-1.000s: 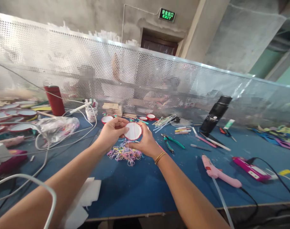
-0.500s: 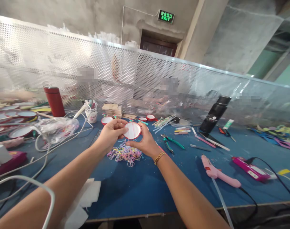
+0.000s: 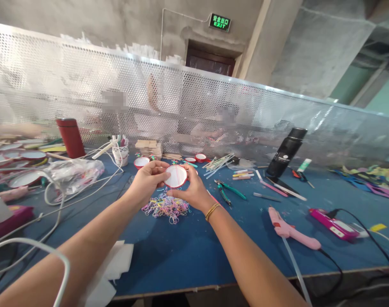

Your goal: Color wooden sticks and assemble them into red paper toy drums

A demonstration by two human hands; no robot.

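Blue tabletop (image 3: 175, 260). Left hand (image 3: 149, 179) pinched on red-rimmed white disc (image 3: 176, 176), thumb against face; right hand (image 3: 196, 190) half-curled at opposite edge, hold unclear.

The left hand (image 3: 148, 180) hides part of the white disc (image 3: 176, 176) — and the left edge cuts off a magenta block (image 3: 17, 216).

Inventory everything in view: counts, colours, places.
Round red-rimmed disc: one, white, centre
Other red-rimmed discs: several, white, left, back
Tangled loop pile: one, multicoloured, centre
Slim pliers: one, teal, right
Plastic glue gun: one, pink, right
Cylindrical flask: one, red, left
Capped bottle: one, black, right
Patterned cup: one, white, back
Plastic bag: one, clear, left
Perforated screen: one, silvery, back
Exit sign: one, green, top
Tabletop: one, blue, beneath
Smaller clutter: uncounted, mixed, throughout
Left hand: one, bare, on disc
Right hand: one, bare, on disc
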